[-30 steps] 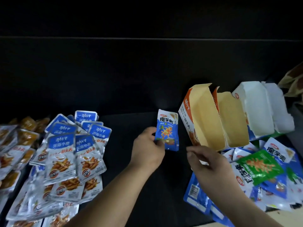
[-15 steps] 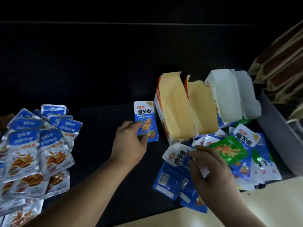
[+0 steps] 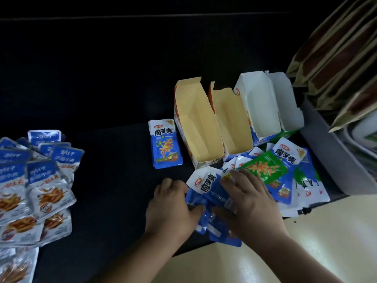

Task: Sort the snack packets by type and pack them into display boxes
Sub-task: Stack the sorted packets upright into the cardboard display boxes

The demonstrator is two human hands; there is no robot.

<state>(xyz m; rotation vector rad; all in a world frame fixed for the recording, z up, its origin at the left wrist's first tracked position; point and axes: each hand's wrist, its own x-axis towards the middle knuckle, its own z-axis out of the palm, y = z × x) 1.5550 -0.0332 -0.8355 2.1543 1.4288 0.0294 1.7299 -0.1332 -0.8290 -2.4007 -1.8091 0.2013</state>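
Two hands meet at the near-right heap of blue packets. The left hand curls at its left edge, grip indiscernible. The right hand lies spread, fingers fairly straight, on a white-topped packet. One single blue packet lies flat just left of four open display boxes. Fish packets overlap at the left of the black table.

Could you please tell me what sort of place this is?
Probably a shop's stockroom or packing bench, not certainly: empty display boxes stand open, fish snack packets and konjac packets lie in separate heaps on a dark table, with brown paper bags stacked at right.
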